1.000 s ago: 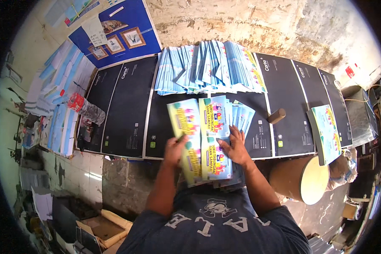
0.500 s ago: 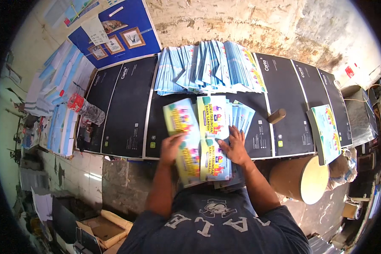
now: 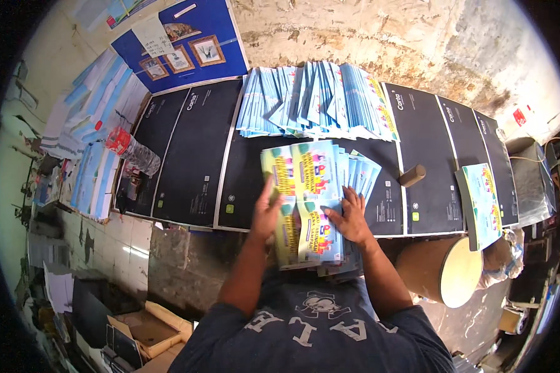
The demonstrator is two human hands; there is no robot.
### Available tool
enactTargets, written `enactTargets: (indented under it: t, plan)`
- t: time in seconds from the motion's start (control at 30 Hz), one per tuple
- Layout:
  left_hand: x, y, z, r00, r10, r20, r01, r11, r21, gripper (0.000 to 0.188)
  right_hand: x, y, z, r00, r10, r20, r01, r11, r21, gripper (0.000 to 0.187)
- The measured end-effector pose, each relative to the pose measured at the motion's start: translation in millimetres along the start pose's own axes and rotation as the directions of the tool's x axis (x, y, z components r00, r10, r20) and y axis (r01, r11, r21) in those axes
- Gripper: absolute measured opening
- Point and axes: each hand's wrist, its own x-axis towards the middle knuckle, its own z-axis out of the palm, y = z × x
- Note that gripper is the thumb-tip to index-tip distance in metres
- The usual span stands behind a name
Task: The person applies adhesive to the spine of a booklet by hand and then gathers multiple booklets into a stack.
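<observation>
My left hand (image 3: 266, 212) is closed on the left edge of a printed cover sheet (image 3: 285, 235), blue, green and yellow with bright cartoon figures. That sheet lies partly beneath a similar cover sheet (image 3: 320, 239) in front of me. Over the right edge of the upper sheet rests my right hand (image 3: 354, 219), its fingers spread and its thumb on the print. Just right of the covers, several light-blue folded sheets (image 3: 362, 174) fan out, partly hidden by them. The lower ends of the sheets overhang the table's near edge.
A long row of folded blue sheets (image 3: 317, 99) stands along the back of the black-topped table (image 3: 249, 177). A brown cylinder (image 3: 412, 175) and a stack of covers (image 3: 481, 202) are to the right. At left are a plastic bottle (image 3: 132, 152) and paper stacks (image 3: 96, 105). A drum (image 3: 445, 270) stands below.
My left hand has moved right with its cover sheet, which now overlaps the other sheet more closely. The right hand keeps its place on the sheet. The whole view has shifted slightly.
</observation>
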Motion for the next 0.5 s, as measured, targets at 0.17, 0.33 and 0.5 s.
enactTargets:
  t: [0.17,0.33,0.5]
  plan:
    - [-0.8,56.7,-66.5,0.992,-0.06,0.114,0.103,0.899,-0.425,0.071,-0.9,-0.6,-2.1,1.0,0.005,-0.008,-0.005,1.0,0.01,0.062]
    - [1.7,0.5,2.0,1.0,-0.023,0.013,0.024,0.996,-0.081,0.081,-0.7,-9.8,-4.3,0.999,0.028,0.035,-0.027,0.999,-0.03,0.061]
    - [6.1,-0.5,26.9,0.994,-0.1,-0.054,0.101,0.995,0.017,0.083,1.0,3.8,-1.8,0.996,0.065,0.053,-0.073,0.987,0.146,0.074]
